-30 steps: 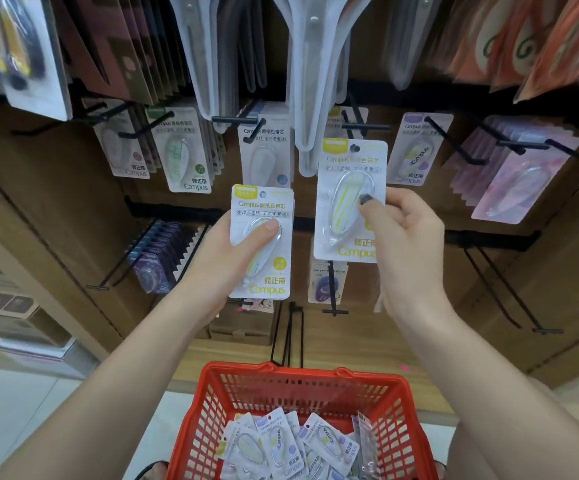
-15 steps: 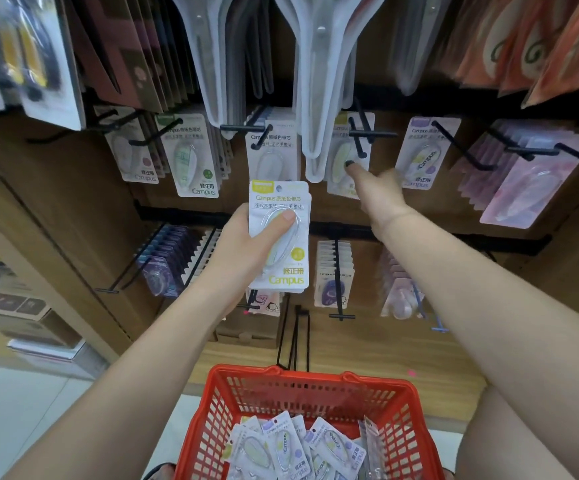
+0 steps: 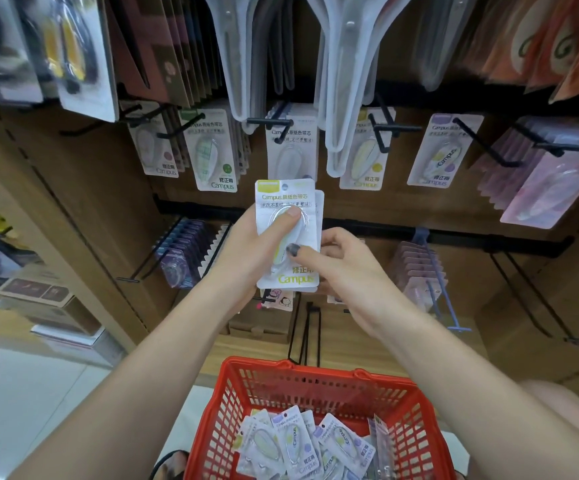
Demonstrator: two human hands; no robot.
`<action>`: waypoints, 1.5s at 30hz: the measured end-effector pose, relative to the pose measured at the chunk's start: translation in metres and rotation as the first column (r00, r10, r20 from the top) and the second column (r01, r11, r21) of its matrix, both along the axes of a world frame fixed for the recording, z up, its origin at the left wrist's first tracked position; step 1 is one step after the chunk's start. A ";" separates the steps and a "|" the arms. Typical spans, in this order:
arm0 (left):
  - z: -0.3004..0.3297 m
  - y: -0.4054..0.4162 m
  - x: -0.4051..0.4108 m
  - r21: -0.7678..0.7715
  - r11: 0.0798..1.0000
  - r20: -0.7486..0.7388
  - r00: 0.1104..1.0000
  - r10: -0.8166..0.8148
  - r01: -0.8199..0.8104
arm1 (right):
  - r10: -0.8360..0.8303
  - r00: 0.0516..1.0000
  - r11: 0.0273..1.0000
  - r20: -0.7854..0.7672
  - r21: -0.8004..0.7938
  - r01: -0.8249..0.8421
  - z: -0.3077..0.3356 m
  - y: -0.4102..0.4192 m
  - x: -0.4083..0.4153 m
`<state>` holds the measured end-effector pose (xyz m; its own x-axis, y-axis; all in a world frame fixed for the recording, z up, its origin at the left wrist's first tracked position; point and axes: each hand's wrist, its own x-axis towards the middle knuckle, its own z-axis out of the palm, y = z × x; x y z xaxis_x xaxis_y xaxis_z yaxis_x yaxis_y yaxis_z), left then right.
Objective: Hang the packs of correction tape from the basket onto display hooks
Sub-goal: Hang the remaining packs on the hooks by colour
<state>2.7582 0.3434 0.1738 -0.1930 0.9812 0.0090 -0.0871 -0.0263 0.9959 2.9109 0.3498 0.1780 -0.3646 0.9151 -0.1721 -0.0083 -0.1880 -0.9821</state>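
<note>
My left hand point(image 3: 246, 251) grips a small stack of white and yellow correction tape packs point(image 3: 286, 202), thumb pressed on the front blister. My right hand point(image 3: 343, 268) pinches the same stack from the right, thumb on the front pack and fingers curled behind it. The stack is held upright in front of the display wall, below the upper row of hooks. One yellow pack point(image 3: 364, 157) hangs on a black hook point(image 3: 381, 133) up right of the stack. The red basket point(image 3: 263, 386) below holds several more packs point(image 3: 295, 441).
Other Campus packs hang along the same row, green point(image 3: 215, 150), white point(image 3: 291, 143) and purple point(image 3: 443, 150). Long white packages point(image 3: 343, 81) dangle from above, partly covering that row. Bare black hooks point(image 3: 537, 306) jut out at the lower right. Stocked lower hooks point(image 3: 184, 251) sit left.
My right hand hung its yellow pack on the upper hook, then drew back down. It now pinches the stack in my left hand. The left hand has risen slightly.
</note>
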 end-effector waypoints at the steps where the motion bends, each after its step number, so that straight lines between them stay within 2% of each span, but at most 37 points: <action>1: 0.000 -0.001 -0.001 0.005 1.000 0.000 1.000 -0.008 0.007 | -0.003 1.000 1.000 0.000 0.011 0.003 0.000 0.000 -0.001; 6: 0.000 -0.007 -0.007 -0.034 0.999 0.025 0.999 0.040 -0.039 | 0.022 0.997 0.999 -0.080 -0.023 -0.024 -0.005 0.000 0.006; 11: -0.005 -0.011 -0.011 0.017 0.996 -0.073 0.993 0.090 -0.089 | 0.010 0.997 1.000 -0.073 -0.013 -0.011 -0.008 -0.004 0.006; 15: -0.002 -0.011 -0.011 0.052 0.989 -0.092 0.986 0.140 -0.135 | -0.014 0.995 0.999 -0.099 -0.038 0.011 -0.008 -0.004 0.009; 19: 0.000 -0.012 -0.011 0.015 0.994 -0.094 0.990 0.106 -0.105 | -0.103 0.980 0.992 -0.171 -0.087 0.089 -0.009 -0.003 0.020; 24: 0.005 -0.017 -0.022 0.106 0.988 -0.157 0.979 0.127 -0.111 | -0.248 0.959 0.960 -0.135 0.094 0.262 -0.011 -0.007 0.043; 29: 0.027 -0.018 -0.031 0.245 0.961 -0.177 0.969 0.173 -0.126 | -0.250 0.960 0.910 -0.122 0.310 0.276 -0.004 -0.015 0.064; 34: 0.030 -0.019 -0.025 0.274 0.957 -0.216 0.963 0.163 -0.100 | -0.257 0.959 0.900 -0.123 0.331 0.284 0.005 -0.012 0.061; 37: 0.030 -0.022 -0.022 0.288 0.954 -0.205 0.967 0.148 -0.084 | -0.258 0.963 0.895 -0.083 0.355 0.270 0.008 -0.013 0.061; 41: 0.035 -0.024 -0.022 0.288 0.952 -0.185 0.969 0.164 -0.106 | -0.293 0.949 0.887 -0.114 0.338 0.315 0.011 -0.013 0.061; 45: 0.041 -0.024 -0.022 0.289 0.952 -0.225 0.960 0.169 -0.099 | -0.273 0.960 0.882 -0.068 0.381 0.278 0.010 -0.016 0.062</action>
